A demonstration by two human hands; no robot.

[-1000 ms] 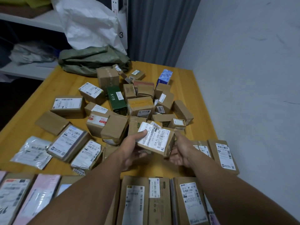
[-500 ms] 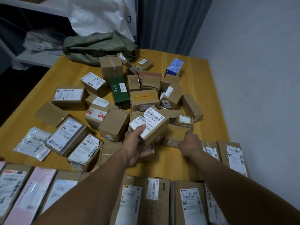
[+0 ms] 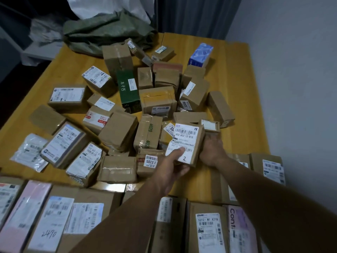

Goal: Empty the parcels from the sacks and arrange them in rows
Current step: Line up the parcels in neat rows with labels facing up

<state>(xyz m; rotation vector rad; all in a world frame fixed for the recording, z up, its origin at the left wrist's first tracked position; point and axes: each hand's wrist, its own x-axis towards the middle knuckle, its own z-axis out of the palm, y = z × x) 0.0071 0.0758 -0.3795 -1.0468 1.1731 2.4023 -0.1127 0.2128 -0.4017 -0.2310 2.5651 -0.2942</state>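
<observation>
From my end, the left hand has a flat brown cardboard parcel, thumb pressed on its glossy white shipping label and fingers curled under the near corner. The right hand sits against the parcel's right side, but I can't tell if its fingers actually wrap round it. The parcel is tilted up at the near right edge of the loose pile, a jumble of taped cardboard boxes in the middle of the yellow wooden tabletop. A dark green carton and a shiny blue box stand out in there, and a crinkly clear plastic pouch lies far left. Flat parcels line the near edge in a row. A crumpled green woven sack slumps at the far end.
</observation>
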